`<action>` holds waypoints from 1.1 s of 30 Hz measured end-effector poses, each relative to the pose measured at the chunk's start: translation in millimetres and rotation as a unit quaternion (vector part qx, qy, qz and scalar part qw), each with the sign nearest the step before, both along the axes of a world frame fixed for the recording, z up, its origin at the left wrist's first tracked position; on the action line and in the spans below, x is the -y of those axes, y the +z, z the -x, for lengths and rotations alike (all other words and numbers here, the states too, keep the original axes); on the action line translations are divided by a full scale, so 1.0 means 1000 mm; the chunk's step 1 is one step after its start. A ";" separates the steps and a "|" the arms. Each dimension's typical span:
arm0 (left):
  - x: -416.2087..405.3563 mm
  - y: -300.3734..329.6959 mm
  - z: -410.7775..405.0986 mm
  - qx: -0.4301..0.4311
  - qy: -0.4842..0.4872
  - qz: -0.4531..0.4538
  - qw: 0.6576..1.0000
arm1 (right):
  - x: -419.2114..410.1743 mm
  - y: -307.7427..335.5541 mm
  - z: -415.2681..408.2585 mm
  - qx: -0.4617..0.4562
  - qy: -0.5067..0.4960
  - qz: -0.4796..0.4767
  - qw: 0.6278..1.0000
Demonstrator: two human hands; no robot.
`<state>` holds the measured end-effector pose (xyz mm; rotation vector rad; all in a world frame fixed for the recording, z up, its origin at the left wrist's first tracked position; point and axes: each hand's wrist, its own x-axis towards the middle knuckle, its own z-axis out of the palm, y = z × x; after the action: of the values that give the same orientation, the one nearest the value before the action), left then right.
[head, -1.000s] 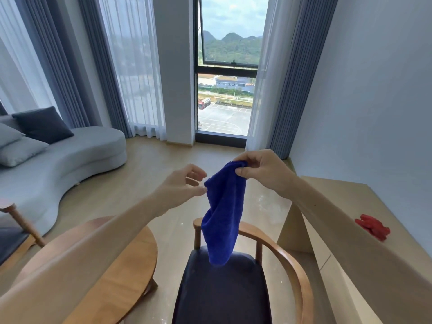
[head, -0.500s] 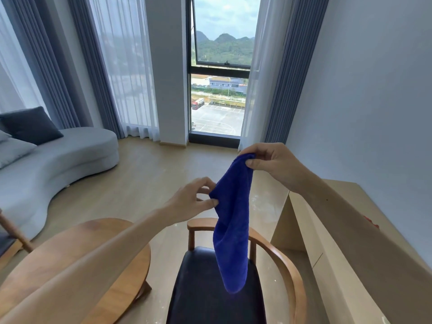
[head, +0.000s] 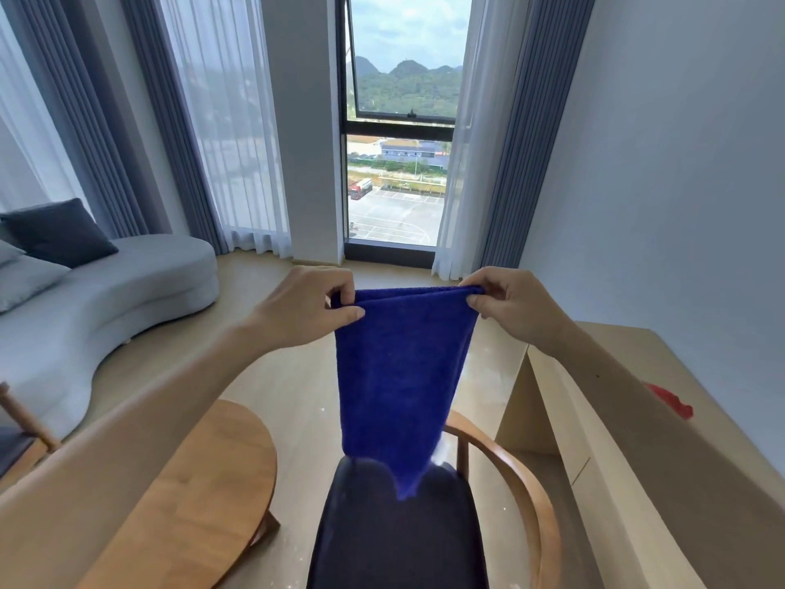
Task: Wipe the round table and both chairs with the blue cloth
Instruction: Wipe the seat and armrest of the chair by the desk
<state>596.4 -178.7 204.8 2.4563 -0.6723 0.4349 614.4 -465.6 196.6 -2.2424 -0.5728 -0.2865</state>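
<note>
The blue cloth [head: 399,376] hangs spread out in mid-air in front of me. My left hand [head: 306,308] pinches its top left corner and my right hand [head: 509,308] pinches its top right corner. Below it stands a wooden chair [head: 531,495] with a dark seat, the cloth's lower tip dangling just above the seat. The round wooden table [head: 204,495] is at the lower left, partly covered by my left forearm. A second chair [head: 21,427] shows only at the far left edge.
A grey sofa [head: 119,291] with cushions lies along the left. A light wooden counter [head: 628,376] runs along the right wall with a red object [head: 669,401] on it. A window and curtains stand ahead.
My left hand has taken hold of the cloth's free corner and pulled it left. The cloth, which hung bunched from my right hand, is now stretched flat between both hands.
</note>
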 end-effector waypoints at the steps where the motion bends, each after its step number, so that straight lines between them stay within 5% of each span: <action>1: -0.001 0.002 0.000 0.002 0.002 -0.005 1.000 | -0.001 -0.001 -0.001 0.003 -0.003 0.007 1.000; 18: 0.012 0.005 0.012 -0.017 -0.071 -0.065 0.995 | -0.011 0.001 0.003 -0.078 0.014 0.123 0.989; 22: 0.030 0.009 0.017 -0.026 -0.099 -0.069 0.992 | -0.034 0.012 0.014 -0.114 0.091 0.121 0.982; 27: 0.041 0.009 0.019 -0.104 -0.065 0.060 0.991 | -0.060 0.022 0.023 -0.070 0.121 0.108 0.984; 33: 0.036 -0.006 0.026 -0.221 -0.066 0.233 0.945 | -0.061 0.026 0.027 -0.054 0.163 0.100 0.980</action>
<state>570.8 -214.8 199.1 1.9467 -0.4723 -0.0210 587.7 -404.1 222.9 -2.2896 -0.9316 0.0615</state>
